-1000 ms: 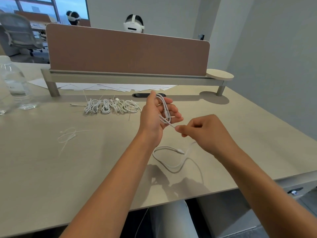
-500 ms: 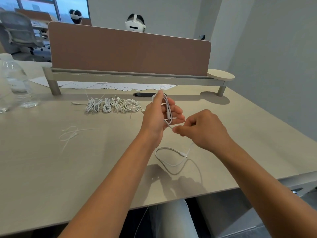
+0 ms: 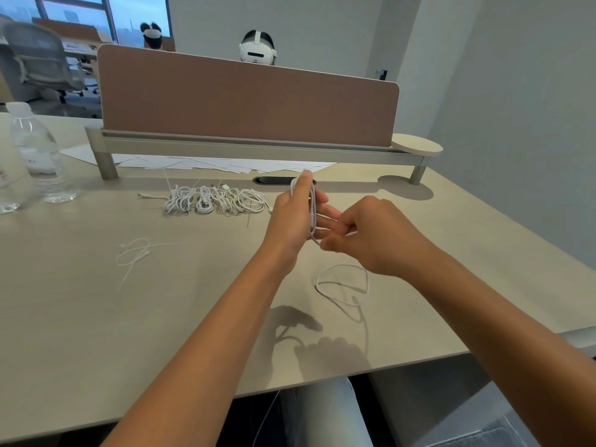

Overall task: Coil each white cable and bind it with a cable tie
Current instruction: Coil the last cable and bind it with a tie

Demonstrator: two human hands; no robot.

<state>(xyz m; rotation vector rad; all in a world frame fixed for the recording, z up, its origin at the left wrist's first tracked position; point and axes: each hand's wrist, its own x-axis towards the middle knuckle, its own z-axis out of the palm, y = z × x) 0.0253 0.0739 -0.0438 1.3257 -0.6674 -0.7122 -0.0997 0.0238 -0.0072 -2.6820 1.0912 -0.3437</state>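
My left hand (image 3: pixel 295 216) is raised above the desk with a white cable (image 3: pixel 312 208) looped round its fingers, the thumb pressing the loops. My right hand (image 3: pixel 371 237) is close beside it and pinches the same cable just below the left fingers. The loose tail of the cable (image 3: pixel 342 287) lies in a loop on the desk under my right wrist. Several coiled white cables (image 3: pixel 216 201) lie in a row further back. A few white cable ties (image 3: pixel 138 254) lie loose on the left of the desk.
A brown divider panel (image 3: pixel 248 101) on a raised shelf crosses the back of the desk, with papers (image 3: pixel 225 164) under it. Two clear water bottles (image 3: pixel 38 156) stand at the far left. A person in a white headset sits behind the divider.
My right hand has moved up and left, close against the left hand's fingers. The loose tail on the desk has shortened and shifted right. The camera view has tilted slightly.
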